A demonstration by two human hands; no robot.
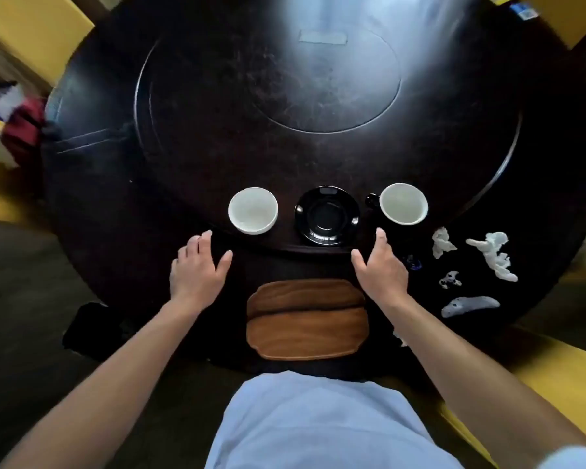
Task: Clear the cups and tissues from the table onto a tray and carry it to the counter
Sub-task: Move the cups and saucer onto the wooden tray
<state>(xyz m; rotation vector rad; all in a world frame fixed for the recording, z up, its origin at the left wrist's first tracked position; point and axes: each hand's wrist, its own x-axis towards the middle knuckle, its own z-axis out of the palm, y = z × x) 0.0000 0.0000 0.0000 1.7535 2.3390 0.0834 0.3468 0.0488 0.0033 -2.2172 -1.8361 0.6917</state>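
Note:
A wooden tray (307,321) lies at the near edge of the dark round table (115,204). Beyond it stand a white cup (253,210) on the left, a black saucer (327,215) in the middle, and a cup with a black handle and white inside (403,203) on the right. Several crumpled white tissues (491,255) lie to the right of the tray. My left hand (197,269) hovers open just left of the tray, below the white cup. My right hand (379,269) hovers open just right of the tray, below the black-handled cup. Both hold nothing.
A raised round turntable (318,147) fills the table's middle, with glare at its far side. Yellow seats (31,32) ring the table. A red and white bundle (17,130) lies at the left. A small blue item (413,264) sits by my right hand.

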